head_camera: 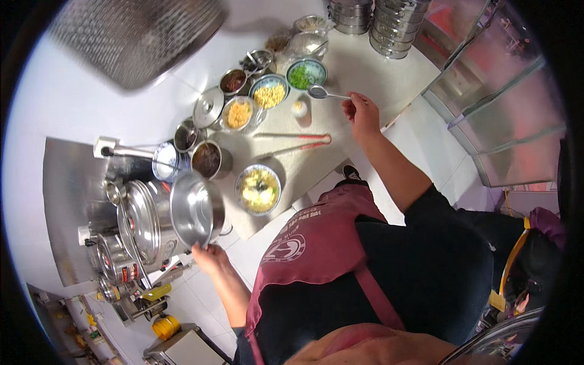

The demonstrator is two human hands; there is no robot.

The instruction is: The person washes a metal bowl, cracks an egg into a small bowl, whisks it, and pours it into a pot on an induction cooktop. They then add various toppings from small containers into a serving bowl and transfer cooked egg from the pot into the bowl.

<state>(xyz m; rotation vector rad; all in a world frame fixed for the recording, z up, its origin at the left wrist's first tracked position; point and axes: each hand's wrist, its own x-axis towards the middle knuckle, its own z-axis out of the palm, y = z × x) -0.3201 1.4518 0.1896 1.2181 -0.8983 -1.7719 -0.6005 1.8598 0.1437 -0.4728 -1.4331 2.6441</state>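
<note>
My left hand [212, 258] grips the rim of a steel basin [191, 210], held tilted beside the counter's left end. In my right hand [362, 114] is a metal spoon [318, 91], its bowl close to a patterned bowl of chopped green herbs [301, 75]. A patterned bowl [258, 190] near the counter's front edge holds a yellowish soup with pale pieces and a dark bit in the middle. Between the two hands, red-handled tongs [315, 137] lie spread on the counter. A small white-capped container [299, 109] stands below the herb bowl.
Bowls of yellow diced food [270, 95] and orange chopped food [238, 114] stand along the back, near a pot of dark sauce [207, 159]. Stacked steel steamers [396, 27] occupy the far right. Large lidded steel pots [141, 219] crowd the left. A perforated metal surface [141, 41] hangs overhead.
</note>
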